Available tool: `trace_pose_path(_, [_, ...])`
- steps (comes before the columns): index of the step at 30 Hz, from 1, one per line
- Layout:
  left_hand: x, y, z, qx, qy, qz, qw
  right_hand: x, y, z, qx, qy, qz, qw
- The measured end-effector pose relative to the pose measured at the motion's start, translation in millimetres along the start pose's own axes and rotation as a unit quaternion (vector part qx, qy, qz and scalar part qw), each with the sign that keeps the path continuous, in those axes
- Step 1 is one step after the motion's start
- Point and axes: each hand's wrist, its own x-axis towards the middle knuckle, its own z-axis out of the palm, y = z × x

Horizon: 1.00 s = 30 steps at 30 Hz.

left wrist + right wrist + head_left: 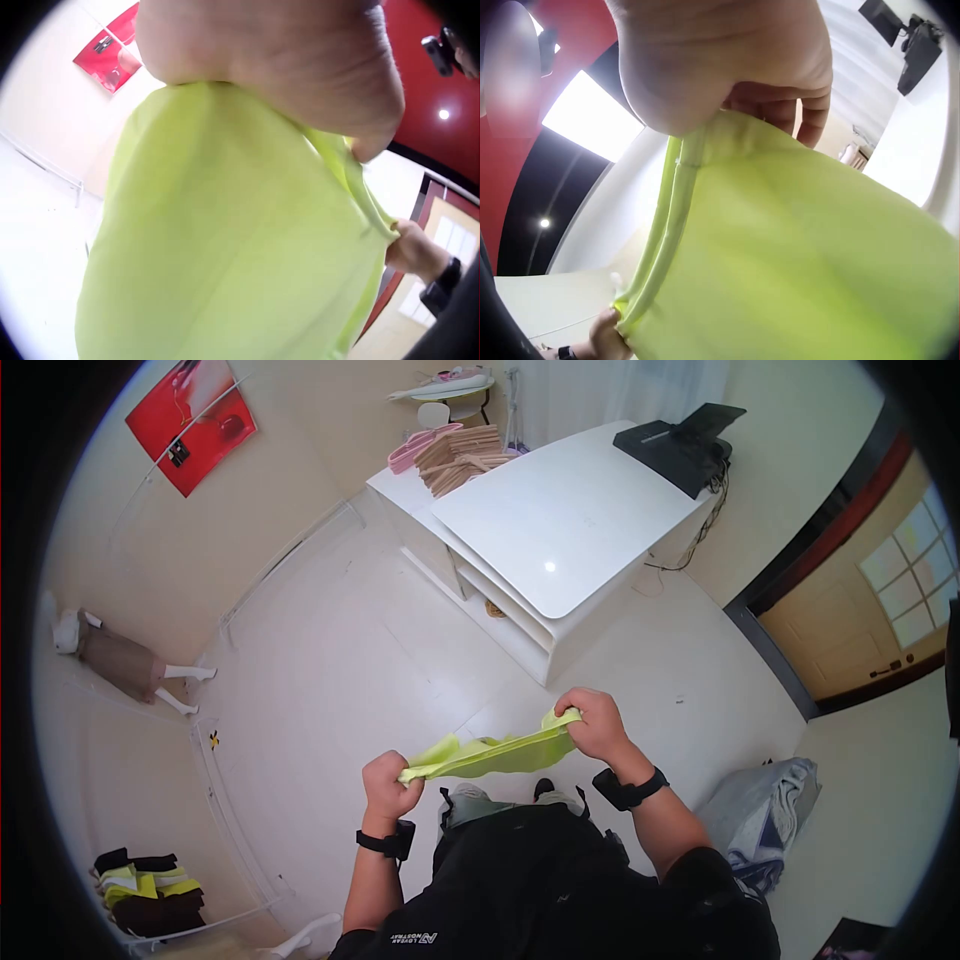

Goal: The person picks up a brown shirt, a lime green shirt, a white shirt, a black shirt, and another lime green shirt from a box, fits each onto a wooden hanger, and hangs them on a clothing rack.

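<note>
A lime-green garment (pixel 500 753) is stretched between both hands in front of the body, above the floor. The left hand (pixel 390 785) grips one end of its banded edge, fingers curled round the cloth. At the other end, slightly higher in the head view, the right hand (pixel 594 722) grips the same edge. In the left wrist view the cloth (pixel 225 225) hangs down below the left hand (pixel 277 67). The right wrist view shows a double seamed band (pixel 671 210) running from the right hand (pixel 727 60) to the left.
A white counter (pixel 550 520) stands ahead, bearing beige hangers (pixel 455 460) and a black device (pixel 680 448). Dark and lime clothes (pixel 150 890) hang at the lower left. A grey bundle (pixel 765 815) lies on the floor at the right, near a door (pixel 870 610).
</note>
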Motion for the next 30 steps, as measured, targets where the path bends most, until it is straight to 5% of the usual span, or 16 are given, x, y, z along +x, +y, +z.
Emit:
trace_pose_path(1, [8, -1, 2, 0.0, 0.007, -0.008, 1.0, 16, 3, -2, -0.002, -0.009, -0.004, 1.0])
trace_pose_path(3, [27, -3, -2, 0.095, -0.136, 0.007, 0.986, 48, 7, 0, 0.005, -0.005, -0.013, 1.0])
trace_pose_path(8, [69, -47, 12, 0.066, -0.198, -0.047, 0.977, 126, 9, 32, 0.044, -0.077, 0.023, 0.996])
trace_pose_path(11, [102, -78, 22, -0.089, -0.134, -0.058, 0.985, 183, 19, 55, 0.037, -0.068, 0.066, 0.995])
trace_pose_path(15, [169, -121, -3, -0.123, -0.171, -0.103, 0.972, 265, 36, 69, 0.073, -0.021, 0.155, 0.985])
trace_pose_path(21, [254, -190, -29, -0.083, -0.144, -0.024, 0.986, 360, 47, 108, 0.057, -0.082, 0.17, 0.98])
trace_pose_path(27, [315, -236, -48, -0.058, -0.038, -0.011, 0.998, 434, 71, 156, -0.046, -0.28, 0.134, 0.95])
trace_pose_path(30, [341, -254, -54, -0.041, -0.002, -0.037, 0.998, 478, 85, 171, 0.026, -0.392, 0.148, 0.908])
